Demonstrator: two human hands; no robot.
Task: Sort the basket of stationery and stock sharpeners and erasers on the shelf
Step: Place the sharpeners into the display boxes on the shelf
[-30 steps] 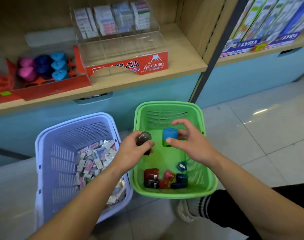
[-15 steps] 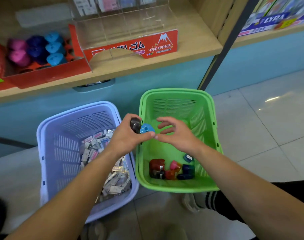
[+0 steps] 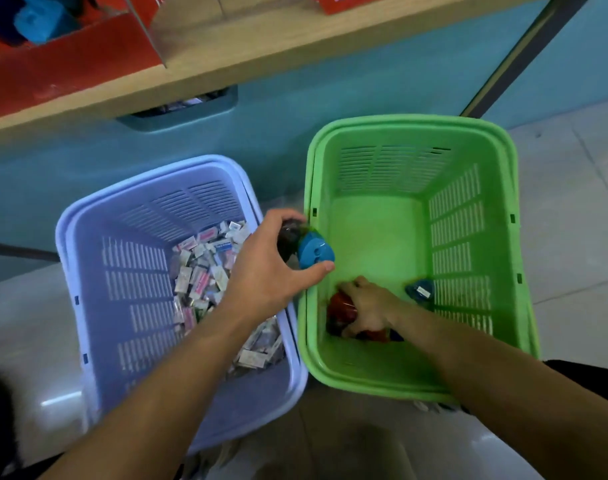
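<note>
On my feed the hands are apart. The left hand [image 3: 271,268] grips two pieces, a dark sharpener [image 3: 288,233] and a blue sharpener [image 3: 314,251], over the green basket's [image 3: 503,237] near rim. Below it, the right hand [image 3: 368,306] curls round a red sharpener [image 3: 340,306] on the basket floor, with a loose sharpener [image 3: 420,289] just to its right. Erasers [image 3: 209,271] fill the purple basket [image 3: 88,271] left of the left hand.

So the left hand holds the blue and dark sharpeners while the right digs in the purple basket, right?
No: the head view shows the right hand in the green basket. The left hand does hold the blue sharpener and dark sharpener.
</note>
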